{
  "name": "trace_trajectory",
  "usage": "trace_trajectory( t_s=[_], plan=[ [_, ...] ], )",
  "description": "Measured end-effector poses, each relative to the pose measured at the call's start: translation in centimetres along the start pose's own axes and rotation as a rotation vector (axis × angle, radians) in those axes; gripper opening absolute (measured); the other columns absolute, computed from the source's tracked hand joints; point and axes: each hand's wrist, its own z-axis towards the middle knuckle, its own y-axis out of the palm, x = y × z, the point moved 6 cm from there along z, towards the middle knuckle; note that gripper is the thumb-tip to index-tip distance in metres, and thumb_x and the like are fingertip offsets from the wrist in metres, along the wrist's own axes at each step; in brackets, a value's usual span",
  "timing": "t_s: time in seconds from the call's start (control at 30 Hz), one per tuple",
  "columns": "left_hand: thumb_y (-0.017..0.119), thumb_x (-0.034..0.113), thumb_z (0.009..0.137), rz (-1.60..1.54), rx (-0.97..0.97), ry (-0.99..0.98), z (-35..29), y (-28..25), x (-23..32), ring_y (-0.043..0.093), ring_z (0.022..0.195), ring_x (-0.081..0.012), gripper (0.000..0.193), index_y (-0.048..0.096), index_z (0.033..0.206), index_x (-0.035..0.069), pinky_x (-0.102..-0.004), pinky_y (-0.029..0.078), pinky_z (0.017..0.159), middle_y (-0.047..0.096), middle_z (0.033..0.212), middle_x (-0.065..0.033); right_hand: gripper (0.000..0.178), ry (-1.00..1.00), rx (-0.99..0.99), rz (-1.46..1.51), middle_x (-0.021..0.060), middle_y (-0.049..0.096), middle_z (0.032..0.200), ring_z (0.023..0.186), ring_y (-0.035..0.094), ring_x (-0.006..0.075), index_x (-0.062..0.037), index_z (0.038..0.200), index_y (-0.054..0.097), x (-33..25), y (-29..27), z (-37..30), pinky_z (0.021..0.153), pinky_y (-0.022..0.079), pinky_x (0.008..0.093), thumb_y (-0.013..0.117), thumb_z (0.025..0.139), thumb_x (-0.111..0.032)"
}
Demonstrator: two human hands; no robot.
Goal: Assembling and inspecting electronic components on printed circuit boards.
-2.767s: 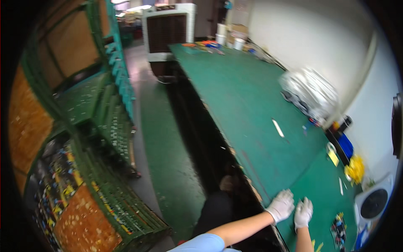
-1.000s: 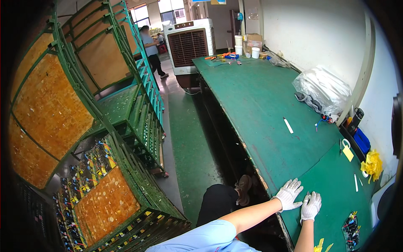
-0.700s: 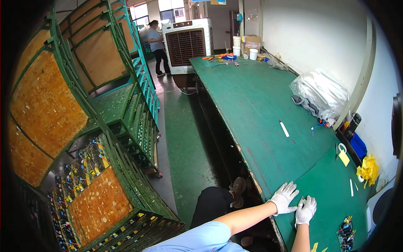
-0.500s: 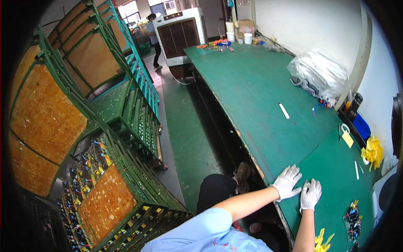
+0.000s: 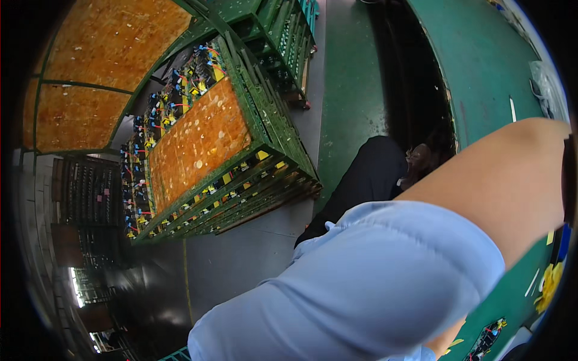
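Observation:
My left arm (image 5: 481, 162), in a light blue short sleeve (image 5: 361, 271), is raised and bent across the right of the head view. Its hand is out of the picture, so whatever it touches is hidden. Low down, a bit of my right forearm (image 5: 448, 338) shows beneath the sleeve, over the green worktable (image 5: 481, 72). That hand is out of sight too. Beside this forearm, near the lower right, lies a dark wired part (image 5: 486, 342) with yellow pieces. Yellow strips (image 5: 453, 347) peek out close to the arm.
On my left stands a green metal rack (image 5: 289, 156) with an orange-brown board (image 5: 201, 144) and rows of wired parts (image 5: 171, 114). Another rack (image 5: 277, 48) is behind it. A clear plastic bag (image 5: 543, 87), a thin white strip (image 5: 512, 109) and a yellow bundle (image 5: 550, 286) lie on the table.
Both gloved hands, which lay on the tabletop, have gone out of view. My left arm has lifted and bent. The view has swung left and down toward the racks.

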Motion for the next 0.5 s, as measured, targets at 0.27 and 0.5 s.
trace_trajectory(
  t_s=[0.27,0.5],
  plan=[
    [0.049,0.048,0.089,0.049,-0.192,-0.117,-5.6,-3.8,-2.0,0.067,0.085,-0.0277,0.045,0.076,0.083,0.013,-0.0503,0.05,0.083,0.072,0.086,-0.01,0.043,-0.01,-0.191,0.113,0.0223,0.064,0.119,0.108,0.061,0.0389,0.0006,0.123,0.061,-5.9,2.0,-4.8,0.093,0.049,0.0487,0.059,0.093,-0.031],
    [0.047,0.048,0.09,0.042,-0.083,-0.091,0.6,-8.9,-1.2,0.068,0.086,-0.0279,0.046,0.076,0.083,0.013,-0.0494,0.052,0.082,0.073,0.088,-0.0103,0.044,0.067,-0.143,0.009,0.0225,0.067,0.116,0.107,0.064,0.0378,0.0011,0.12,0.063,-4.5,-3.3,-0.5,0.092,0.05,0.0477,0.065,0.091,-0.032]
  ],
)
